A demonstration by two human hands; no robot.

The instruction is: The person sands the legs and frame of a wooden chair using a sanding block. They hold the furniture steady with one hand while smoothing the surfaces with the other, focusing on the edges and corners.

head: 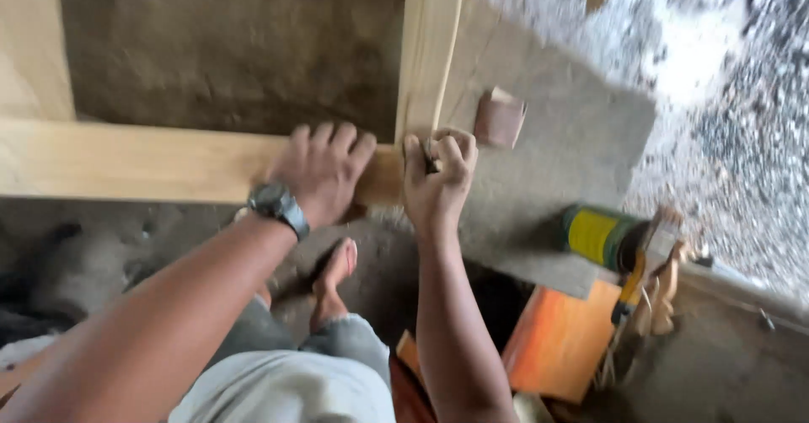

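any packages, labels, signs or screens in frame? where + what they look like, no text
Green cylindrical can: lying on its side at the right, on the edge of the grey mat; a yellow label band wraps its body.
Dark wristwatch: on the left wrist, behind the left hand that presses on the pale wooden frame; its face is too blurred to tell whether it is a screen.
No signs or other packages visible.

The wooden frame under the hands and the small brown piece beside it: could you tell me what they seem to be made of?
The frame looks like pale, bare wood, unpainted and matt, with faint grain lines. The small brown piece looks like a folded scrap of sandpaper, dull reddish-brown, though blur leaves that open. The left hand presses on the frame.
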